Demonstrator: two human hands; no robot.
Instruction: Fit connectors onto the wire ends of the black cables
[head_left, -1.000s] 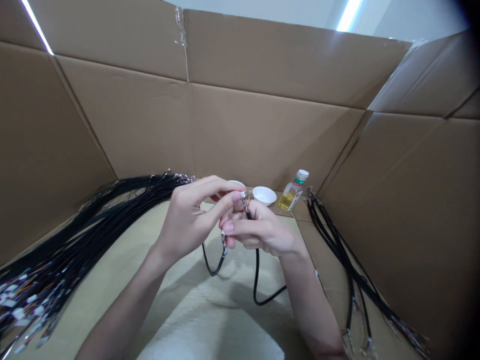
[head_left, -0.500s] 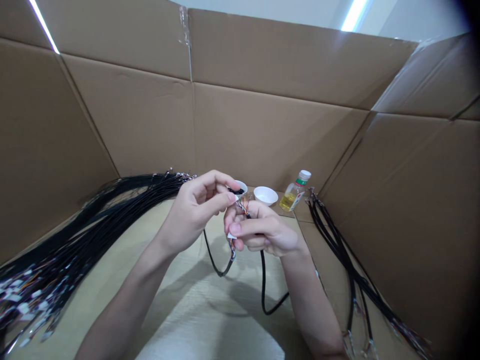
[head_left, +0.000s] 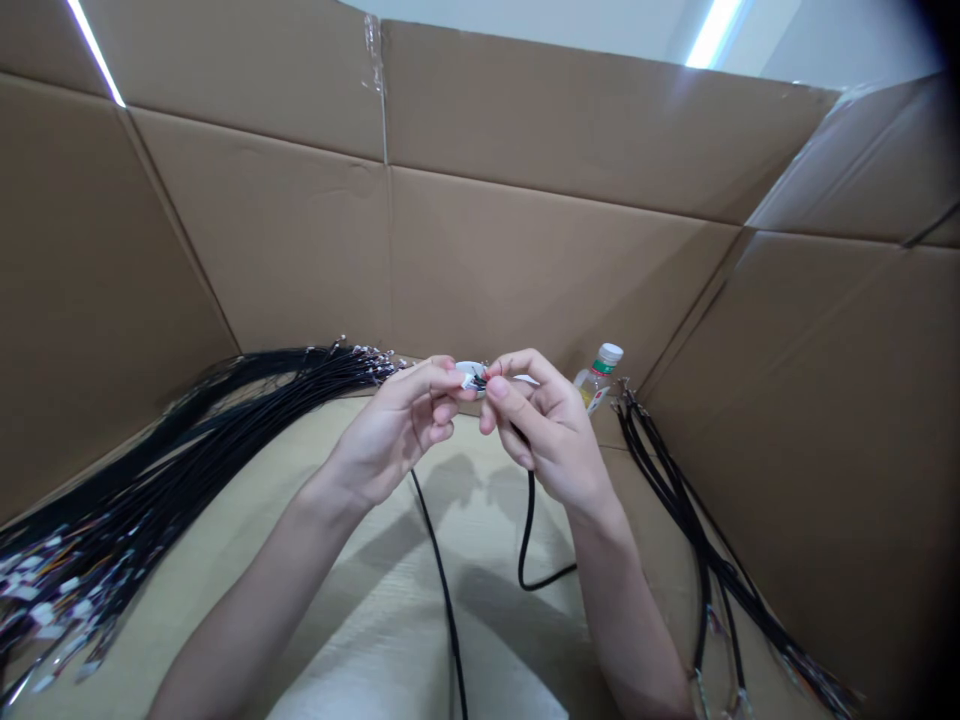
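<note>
My left hand is closed, thumb and finger pinching a small white connector. Thin dark wires run from the connector to the fingertips of my right hand, which is pinched shut on them. A black cable hangs in a loop below the right palm, its top hidden by the hand. Another black cable comes down from beneath the left hand toward the front of the table; its upper end is hidden.
Behind my hands are a white bowl and a second one, both mostly covered. A bottle of yellow liquid stands right of them. Bundled black cables lie left, more cables right. Cardboard walls surround the table.
My right hand has risen and turned, its fingertips now at the wires beside the connector. The cable end with coloured wires has left its grip, and that black cable now hangs straighter.
</note>
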